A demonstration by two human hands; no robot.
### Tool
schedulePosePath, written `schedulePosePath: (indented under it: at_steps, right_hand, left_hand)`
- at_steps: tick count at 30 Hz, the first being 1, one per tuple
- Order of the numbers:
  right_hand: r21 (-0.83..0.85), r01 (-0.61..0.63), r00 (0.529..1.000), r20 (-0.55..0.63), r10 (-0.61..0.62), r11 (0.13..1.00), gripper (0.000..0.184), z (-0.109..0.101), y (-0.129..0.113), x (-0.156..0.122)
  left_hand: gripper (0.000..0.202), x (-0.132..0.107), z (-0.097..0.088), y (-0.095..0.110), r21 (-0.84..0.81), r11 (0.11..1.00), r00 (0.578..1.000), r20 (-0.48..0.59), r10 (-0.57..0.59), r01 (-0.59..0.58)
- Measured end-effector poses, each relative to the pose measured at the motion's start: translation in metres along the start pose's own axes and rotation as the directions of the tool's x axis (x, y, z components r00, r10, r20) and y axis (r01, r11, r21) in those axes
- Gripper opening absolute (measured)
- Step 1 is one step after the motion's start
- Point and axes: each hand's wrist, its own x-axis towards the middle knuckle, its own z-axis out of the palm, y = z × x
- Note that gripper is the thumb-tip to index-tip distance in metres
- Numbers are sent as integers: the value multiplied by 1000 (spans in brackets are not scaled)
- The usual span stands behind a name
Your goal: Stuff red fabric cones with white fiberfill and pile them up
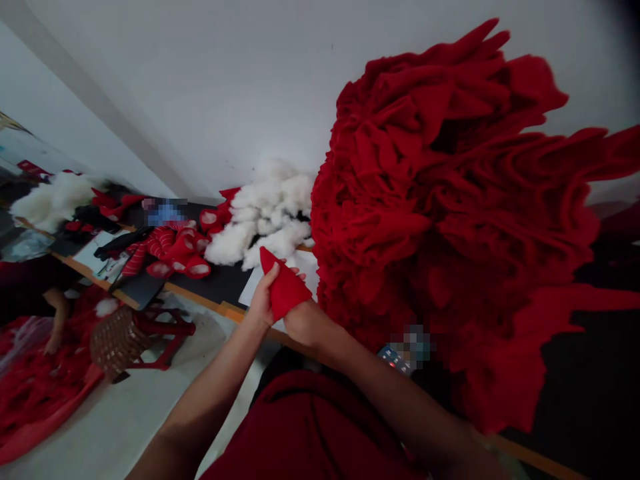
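Note:
A red cone-shaped fabric piece point(287, 290) is held in front of my body, its tip pointing up and left. My left hand point(261, 299) grips it from the left, thumb across the front and fingertips showing behind its far edge. At the wide lower end is my right hand point(304, 323), which seems to reach inside the cone; its fingers are hidden by the cloth. Just beyond, fluffy white stuffing point(270, 210) lies on the dark table point(203, 285) beside a white sheet point(247, 288).
A tall heap of red fabric pieces point(400, 200) rises on the right. Red stuffed pieces point(183, 257) and striped cloth point(150, 247) lie leftward. A phone point(395, 359) sits near my right arm. At left are a woven stool point(117, 340) and another person's arm point(59, 317).

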Motion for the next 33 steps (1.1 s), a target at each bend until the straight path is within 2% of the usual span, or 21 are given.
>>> schedulePosePath:
  at_steps: [2,3,6,9,12,16,19,21,24,29,33]
  right_hand:
    - [-14,7,1000,-28,-8,1000,35,3,-3,-3]
    - [-22,-2,999,-50,0,1000,37,5,-4,-4]
    - [9,-54,995,-80,55,998,42,13,-6,-8]
    - [157,-140,989,-22,145,978,40,15,-4,-7]
    - [256,-234,971,11,239,938,35,11,-2,-4]
    - [131,-165,981,-84,176,978,33,11,-2,-7]
    - [56,-156,979,-126,162,986,36,18,-1,-10]
    - [98,-149,980,-117,160,984,39,20,0,-10]
    - [164,-110,988,-85,125,980,42,15,1,-9]
    - [28,-103,981,-165,107,994,38,11,-1,-17]
    - [42,-61,995,-72,64,997,38,21,3,-19]
  left_hand:
    - [22,10,-7,2,-59,997,993,-110,38,-45]
    - [21,13,-10,2,-83,995,990,-132,52,-63]
    - [25,16,-13,-2,-90,994,995,-84,55,-63]
    - [32,13,-12,-10,-70,997,999,-15,28,-29]
    - [33,13,-11,-16,-85,996,1000,-6,0,-1]
    - [36,15,-12,-17,-102,995,1000,-17,-5,3]
    - [36,14,-14,-22,-89,994,998,16,-58,59]
    - [34,14,-14,-26,-86,990,994,18,-108,109]
    - [37,16,-13,-24,-127,984,993,14,-121,121]
    - [44,20,-9,-10,-183,976,993,3,-119,117]
    - [48,21,-9,-15,-181,968,985,27,-172,174]
